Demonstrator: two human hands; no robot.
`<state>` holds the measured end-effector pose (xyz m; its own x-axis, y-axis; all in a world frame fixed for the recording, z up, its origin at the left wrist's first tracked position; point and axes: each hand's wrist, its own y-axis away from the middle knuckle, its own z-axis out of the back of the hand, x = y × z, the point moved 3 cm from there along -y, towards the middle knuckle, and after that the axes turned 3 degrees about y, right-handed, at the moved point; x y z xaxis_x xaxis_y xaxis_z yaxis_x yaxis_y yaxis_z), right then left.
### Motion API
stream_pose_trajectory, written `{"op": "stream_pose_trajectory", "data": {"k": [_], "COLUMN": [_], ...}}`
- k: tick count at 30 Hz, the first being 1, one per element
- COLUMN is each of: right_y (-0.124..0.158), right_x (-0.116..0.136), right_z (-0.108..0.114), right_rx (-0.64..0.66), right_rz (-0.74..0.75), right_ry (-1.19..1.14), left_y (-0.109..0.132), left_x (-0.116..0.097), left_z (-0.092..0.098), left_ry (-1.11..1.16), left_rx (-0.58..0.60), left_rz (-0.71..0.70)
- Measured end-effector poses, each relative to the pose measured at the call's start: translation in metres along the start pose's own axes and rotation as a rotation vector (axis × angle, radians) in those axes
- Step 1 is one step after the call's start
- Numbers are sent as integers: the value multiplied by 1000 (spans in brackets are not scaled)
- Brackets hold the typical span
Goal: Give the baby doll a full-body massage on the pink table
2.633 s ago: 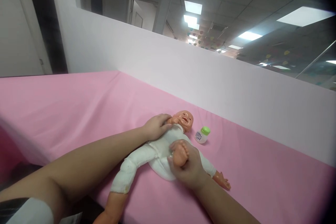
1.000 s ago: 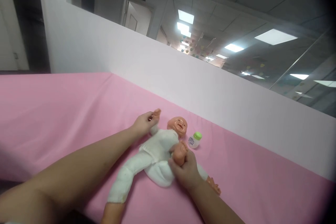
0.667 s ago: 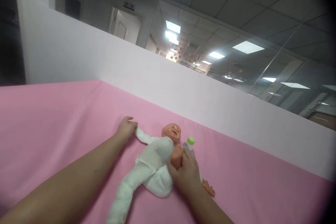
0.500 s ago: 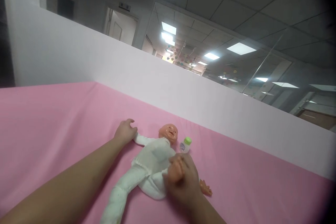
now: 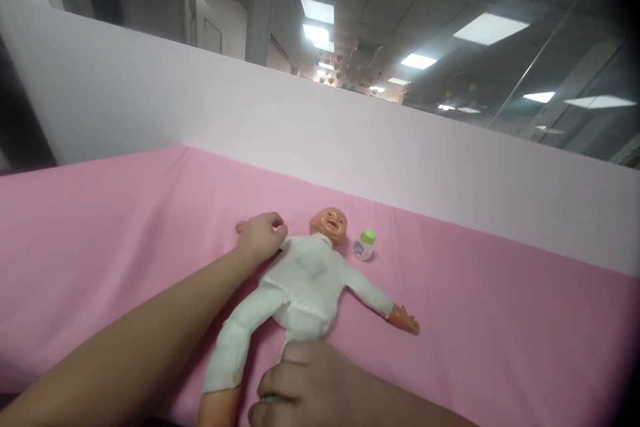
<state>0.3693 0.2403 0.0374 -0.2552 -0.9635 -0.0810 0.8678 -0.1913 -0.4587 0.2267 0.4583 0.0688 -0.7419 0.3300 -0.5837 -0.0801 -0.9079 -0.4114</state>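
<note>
A baby doll (image 5: 310,280) with a white cloth body and hard plastic head, hands and lower legs lies on its back, face up. My left hand (image 5: 263,238) is curled over the doll's arm at the left, with the doll's small hand (image 5: 241,227) poking out beyond it. Closer to me, my right hand (image 5: 305,383) is closed around one of the doll's legs, hiding most of it. The other leg (image 5: 227,353) stretches toward me. On the right, the doll's free arm (image 5: 370,290) lies out to the side.
A small bottle with a green cap (image 5: 365,245) stands beside the doll's head. Pink cloth (image 5: 475,307) covers the surface underneath. Behind it rises a white partition (image 5: 300,127) topped by glass.
My right hand has brought the doll's bent leg down toward me, uncovering the torso and right-side arm. My left hand has shifted inward along the other arm. The view has tilted down.
</note>
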Motion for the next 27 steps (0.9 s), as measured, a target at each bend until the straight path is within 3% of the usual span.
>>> {"op": "stream_pose_trajectory", "data": {"k": [4, 6, 7, 9, 12, 15, 19, 22, 24, 27], "right_y": [8, 20, 27, 44, 62, 70, 75, 81, 83, 77], "right_x": [-24, -46, -58, -81, -101, -109, -111, -115, -119, -122], "right_z": [17, 29, 35, 41, 46, 44, 40, 39, 40, 41], "right_rx": [-277, -371, -371, -246, -101, -20, -52, -153, -262, -447], "right_rz": [-144, -345, -501, -847, -1133, -1225, -1289, -1370, -1396, -1284], "right_ry": [-193, -230, -203, -158, -154, -117, -38, -75, -182, -400], "left_y": [23, 27, 27, 26, 24, 23, 24, 26, 30, 38], "left_x": [-29, -34, -34, -34, -32, -31, -30, -29, -30, -35], "left_z": [-18, -23, -24, -25, -25, -25, -29, -34, -39, -45], "left_ry": [4, -59, -80, -94, -96, -58, 26, 178, 396, 719], "left_rx": [206, 253, 262, 274, 280, 287, 302, 345, 416, 528], "left_rz": [-73, -109, -114, -97, -66, -53, 7, 99, 176, 316]}}
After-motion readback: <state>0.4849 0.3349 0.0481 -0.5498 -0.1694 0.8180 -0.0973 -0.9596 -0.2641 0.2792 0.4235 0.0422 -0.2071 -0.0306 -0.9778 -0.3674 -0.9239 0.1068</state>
